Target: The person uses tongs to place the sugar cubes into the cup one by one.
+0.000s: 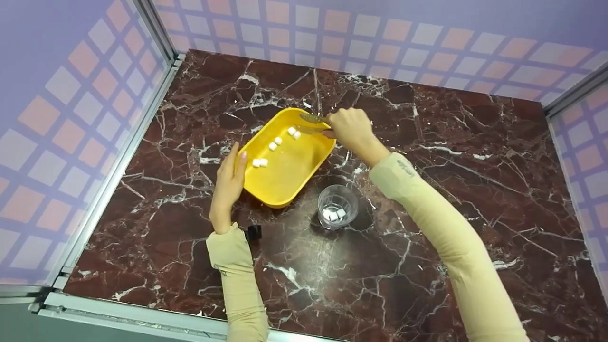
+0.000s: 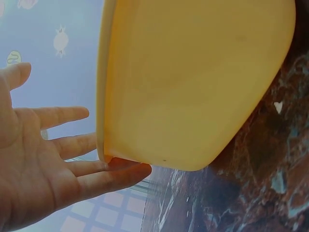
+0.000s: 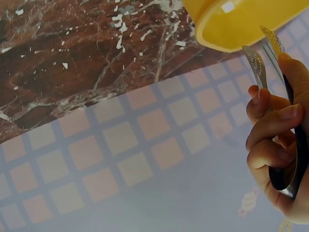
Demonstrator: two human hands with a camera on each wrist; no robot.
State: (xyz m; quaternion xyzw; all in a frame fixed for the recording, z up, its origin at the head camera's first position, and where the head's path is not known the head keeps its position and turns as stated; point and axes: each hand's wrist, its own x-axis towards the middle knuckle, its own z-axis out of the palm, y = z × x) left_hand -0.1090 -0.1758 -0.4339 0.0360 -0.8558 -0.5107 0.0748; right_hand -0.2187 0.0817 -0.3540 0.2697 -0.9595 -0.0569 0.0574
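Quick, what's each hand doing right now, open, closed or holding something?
Left hand: open, touching the yellow tub.
Right hand: closed around the metal tongs, whose tips are apart.

The right hand [image 3: 275, 125] grips metal tongs [image 3: 259, 72], their bend lying against the palm and their pierced tips apart, pointing away from the fingers. Just beyond the tips is a yellow tray [image 3: 207, 38], with a white piece [image 3: 228, 7] inside, farther from the grip. Left of the hand lie a veined dark-red table [image 3: 96, 58] and a checkered wall [image 3: 159, 193].
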